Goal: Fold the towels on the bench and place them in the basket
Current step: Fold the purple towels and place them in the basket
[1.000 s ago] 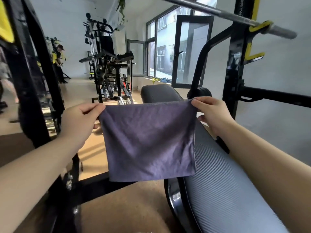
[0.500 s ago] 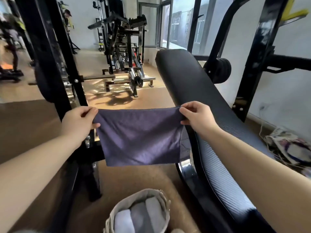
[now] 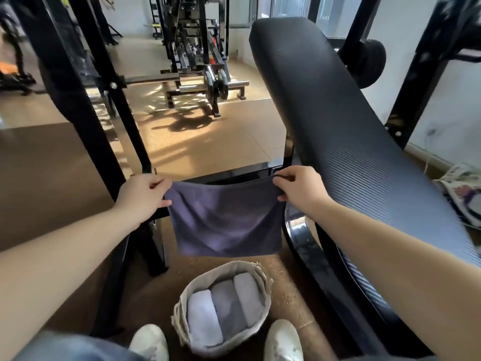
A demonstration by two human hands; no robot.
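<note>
Folding in hand: left hand (image 3: 141, 198) and right hand (image 3: 299, 190) pinch the towel's (image 3: 225, 220) top corners above the basket (image 3: 257, 272); next, probably fold again

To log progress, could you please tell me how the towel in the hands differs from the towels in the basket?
Colour: the held towel is dark purple-blue; the basket towels are pale grey or white. Shape: the held towel hangs spread out, pinched at its top corners by the left hand and right hand; the basket towels are compact bundles. Place: the held towel hangs above the basket; the basket towels lie inside it. Both are soft cloth.
</note>
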